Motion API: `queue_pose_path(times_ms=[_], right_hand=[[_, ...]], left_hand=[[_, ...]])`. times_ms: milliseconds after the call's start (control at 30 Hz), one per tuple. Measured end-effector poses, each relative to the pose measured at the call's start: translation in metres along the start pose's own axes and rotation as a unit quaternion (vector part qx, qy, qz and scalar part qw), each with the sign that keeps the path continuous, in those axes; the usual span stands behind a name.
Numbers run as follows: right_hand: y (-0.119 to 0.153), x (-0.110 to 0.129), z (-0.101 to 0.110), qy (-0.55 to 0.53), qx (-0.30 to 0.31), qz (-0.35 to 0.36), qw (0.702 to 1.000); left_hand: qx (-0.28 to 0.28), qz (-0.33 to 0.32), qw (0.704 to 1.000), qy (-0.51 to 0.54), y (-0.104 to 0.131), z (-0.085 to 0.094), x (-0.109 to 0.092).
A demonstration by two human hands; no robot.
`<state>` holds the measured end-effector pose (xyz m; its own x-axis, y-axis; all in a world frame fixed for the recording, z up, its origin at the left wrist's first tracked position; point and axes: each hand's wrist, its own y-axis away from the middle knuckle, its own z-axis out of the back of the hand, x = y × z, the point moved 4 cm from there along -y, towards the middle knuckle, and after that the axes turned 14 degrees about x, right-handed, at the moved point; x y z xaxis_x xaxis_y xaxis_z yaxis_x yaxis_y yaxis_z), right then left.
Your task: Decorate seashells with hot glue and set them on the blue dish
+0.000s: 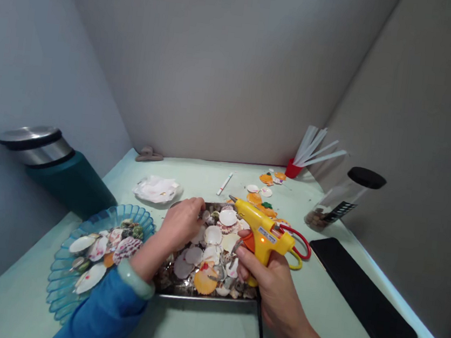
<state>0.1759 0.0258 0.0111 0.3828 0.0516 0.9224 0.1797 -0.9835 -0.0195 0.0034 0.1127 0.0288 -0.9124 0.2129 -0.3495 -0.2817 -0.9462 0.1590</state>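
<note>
My right hand [276, 291] is wrapped around the handle of a yellow hot glue gun [265, 229]. Its nozzle points up and left above the back of a metal tray [206, 299], and a small light glows on its side. Scallop shells [213, 236] and other small shells fill the tray, with an orange scallop shell [205, 280] near the front. Over the tray's back left part is my left hand [182, 221], fingers curled down among the shells; whatever they pinch is hidden. The glue gun's black cord [259, 335] runs down past the tray's right corner.
At left, a blue glass plate [57, 269] holds shells beside a teal bottle [73, 179]. Behind are white tissue [158, 189], a marker [224, 184] and orange shell pieces [266, 179]. At right stand glue sticks in a red cup [293, 169], a jar [335, 203] and a black phone-like slab [362, 290].
</note>
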Motion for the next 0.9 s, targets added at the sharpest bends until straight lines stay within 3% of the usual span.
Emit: queue_pose_path(times_ms=[167,233,300,367,533,667,900], right_hand=[[-0.001,-0.001,-0.001,0.012,0.014,0.006,1.0],[-0.001,-0.001,-0.002,0.027,0.023,0.006,0.999],[0.0,-0.001,-0.004,0.045,0.024,0.003,0.999],[0.001,0.0,-0.007,0.072,0.017,-0.003,0.997],[-0.001,0.004,-0.013,0.151,-0.002,-0.005,0.988],[-0.005,0.005,-0.017,0.152,0.022,0.003,0.988],[-0.007,0.0,-0.017,0.191,0.046,0.0,0.981]], left_hand=[[0.0,-0.058,0.984,0.167,0.029,0.001,-0.002],[0.007,-0.089,0.913,0.399,0.041,-0.004,-0.005],[0.014,-0.083,0.851,0.519,0.051,-0.01,-0.009],[0.016,-0.068,0.815,0.575,0.059,-0.015,-0.012],[0.053,-0.064,0.769,0.633,0.064,-0.028,-0.012],[0.077,-0.066,0.753,0.65,0.067,-0.035,-0.013],[0.04,-0.066,0.791,0.607,0.074,-0.036,-0.01]])
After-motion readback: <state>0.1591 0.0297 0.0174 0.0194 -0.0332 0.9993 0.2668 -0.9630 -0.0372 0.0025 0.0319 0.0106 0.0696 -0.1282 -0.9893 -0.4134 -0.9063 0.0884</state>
